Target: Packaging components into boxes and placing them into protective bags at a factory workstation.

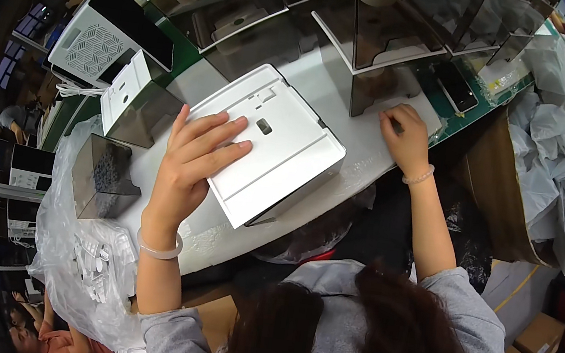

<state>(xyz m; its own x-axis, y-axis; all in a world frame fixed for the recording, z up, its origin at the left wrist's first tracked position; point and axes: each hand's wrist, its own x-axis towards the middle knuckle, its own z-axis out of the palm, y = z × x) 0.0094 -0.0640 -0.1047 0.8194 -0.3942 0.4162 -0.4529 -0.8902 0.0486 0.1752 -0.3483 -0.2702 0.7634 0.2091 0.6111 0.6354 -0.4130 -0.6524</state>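
Note:
My left hand (192, 157) lies with spread fingers on the white panel (282, 155) of a box with smoky see-through walls. The panel faces up and has a small oblong hole and a long groove. Off to the right, my right hand (407, 137) rests low over the white padded work surface (370, 161), its fingers curled in. Whatever it may hold is hidden. Just beyond that hand stands another smoky box (372, 92), and a black phone (457, 87) lies farther right.
Several smoky boxes with white panels (123, 95) line the back and left. A smoky bin (105, 178) holds small bluish-grey parts. Left of me, a plastic bag (96, 266) contains white parts. A large carton (510, 185) with white wrapped pieces stands right. Other people work at far left.

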